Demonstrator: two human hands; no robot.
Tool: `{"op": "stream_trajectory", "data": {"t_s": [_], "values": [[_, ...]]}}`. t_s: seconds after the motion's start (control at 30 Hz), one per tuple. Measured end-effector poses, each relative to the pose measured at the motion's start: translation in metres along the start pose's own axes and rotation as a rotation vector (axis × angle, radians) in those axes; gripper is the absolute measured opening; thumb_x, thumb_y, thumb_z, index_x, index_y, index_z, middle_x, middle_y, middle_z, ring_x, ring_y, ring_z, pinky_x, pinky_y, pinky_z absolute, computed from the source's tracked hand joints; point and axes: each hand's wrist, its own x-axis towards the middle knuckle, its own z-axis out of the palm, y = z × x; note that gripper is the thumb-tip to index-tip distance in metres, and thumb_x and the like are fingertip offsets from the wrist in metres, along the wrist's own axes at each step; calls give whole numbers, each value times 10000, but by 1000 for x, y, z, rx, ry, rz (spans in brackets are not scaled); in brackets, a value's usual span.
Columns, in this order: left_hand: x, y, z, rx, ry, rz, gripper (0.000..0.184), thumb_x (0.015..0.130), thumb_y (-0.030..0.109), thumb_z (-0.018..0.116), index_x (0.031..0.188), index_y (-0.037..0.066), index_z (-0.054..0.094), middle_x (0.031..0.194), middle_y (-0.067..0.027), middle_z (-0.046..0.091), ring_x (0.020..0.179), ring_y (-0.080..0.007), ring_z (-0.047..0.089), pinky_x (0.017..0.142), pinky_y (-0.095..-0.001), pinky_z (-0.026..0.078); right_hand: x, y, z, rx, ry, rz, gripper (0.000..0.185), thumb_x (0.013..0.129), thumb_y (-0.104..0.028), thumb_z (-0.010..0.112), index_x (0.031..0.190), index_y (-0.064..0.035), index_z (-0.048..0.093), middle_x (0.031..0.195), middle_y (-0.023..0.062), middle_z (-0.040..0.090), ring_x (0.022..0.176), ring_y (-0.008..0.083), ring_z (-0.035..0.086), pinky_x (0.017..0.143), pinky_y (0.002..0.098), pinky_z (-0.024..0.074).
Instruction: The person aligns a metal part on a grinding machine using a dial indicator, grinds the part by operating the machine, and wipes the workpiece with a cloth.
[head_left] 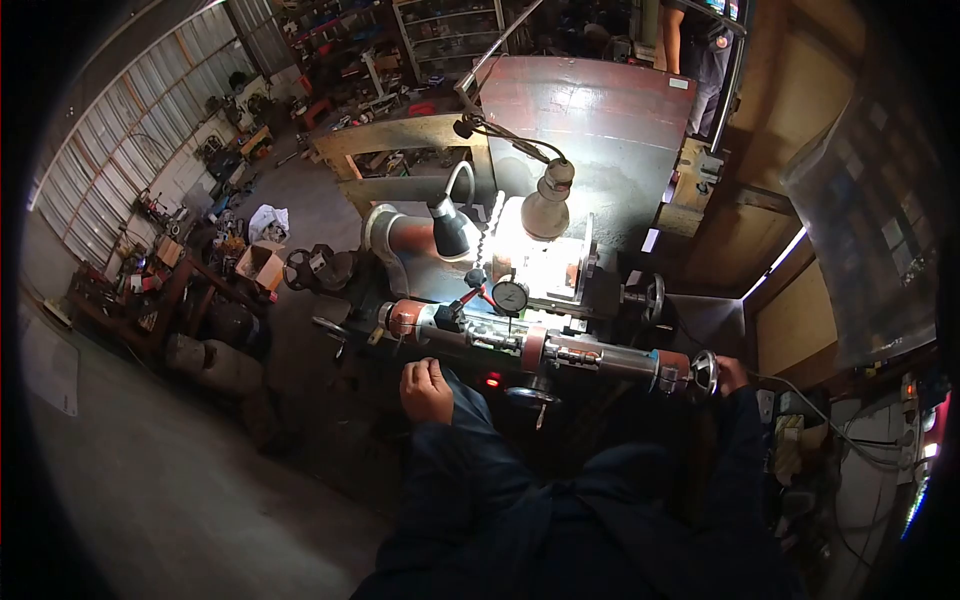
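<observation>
My right hand (733, 375) is at the far right end of the machine, its fingers closed at the rim of a metal handwheel (704, 375). My left hand (427, 390) rests near my knee in front of the machine's left part, fingers curled; nothing can be made out in it. Between the hands runs a long metal cylinder (625, 360) with a red band around its middle. Above it a round dial gauge (510, 296) hangs on a red and black holder. A black lamp (455, 232) and a hanging bulb lamp (546, 205) light the work area.
A small crank wheel (530, 397) sticks out toward me below the cylinder. Another handwheel (652, 299) is at the back right. Behind the machine stands a large metal panel (590, 110), with a person (705, 70) beyond it. A cardboard box (260, 266) lies at the left.
</observation>
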Motion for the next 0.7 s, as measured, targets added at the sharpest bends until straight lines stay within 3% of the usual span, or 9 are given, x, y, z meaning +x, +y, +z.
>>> {"op": "stream_trajectory", "data": {"t_s": [0.1, 0.23, 0.33, 0.43, 0.53, 0.63, 0.7], "values": [[-1, -3, 0, -2, 0, -13, 128, 941, 149, 607, 905, 32, 645, 862, -129, 607, 815, -343, 614, 692, -445, 494, -13, 23, -7, -808, 112, -309, 297, 879, -308, 684, 979, -34, 736, 841, 68, 715, 691, 173, 633, 643, 333, 496], [0, -3, -4, -3, 2, -5, 119, 938, 150, 613, 904, 40, 647, 858, -123, 606, 808, -338, 612, 687, -448, 490, -46, 16, 5, -1024, 88, -200, 334, 933, -357, 663, 995, -35, 728, 905, 30, 729, 863, 141, 644, 764, 349, 503], [1, -2, -6, 15, 25, 23, 115, 941, 152, 614, 899, 51, 651, 856, -115, 607, 803, -333, 613, 678, -448, 486, -73, 8, 17, -1031, 92, -110, 218, 930, -229, 652, 946, -22, 721, 809, 52, 705, 737, 105, 617, 653, 310, 481], [1, 5, -7, 27, 51, 52, 120, 945, 163, 621, 906, 55, 658, 873, -110, 621, 820, -325, 623, 688, -442, 494, -102, -26, 33, -1068, -114, -32, 287, 962, -302, 600, 955, -39, 716, 784, -17, 649, 760, 88, 566, 689, 300, 462], [-1, 20, -2, -111, 20, 27, 126, 947, 173, 634, 923, 54, 669, 904, -115, 641, 844, -320, 640, 712, -432, 509, -118, -42, 53, -927, -15, -122, 327, 981, -330, 586, 888, -30, 678, 733, -42, 584, 725, 73, 525, 647, 287, 426], [3, 54, -3, -299, -76, -21, 137, 941, 160, 647, 950, 26, 673, 925, -144, 657, 854, -344, 655, 743, -426, 523, -124, -71, 95, -973, 30, -321, 398, 981, -386, 598, 879, -4, 640, 699, 10, 592, 694, 102, 535, 630, 327, 430], [10, 85, -1, -405, -99, -51, 142, 941, 149, 642, 946, 10, 671, 922, -158, 658, 848, -359, 655, 737, -428, 521, -110, -71, 109, -1152, 126, -364, 412, 982, -389, 589, 865, 4, 629, 721, 119, 620, 681, 186, 596, 616, 376, 448]]}}
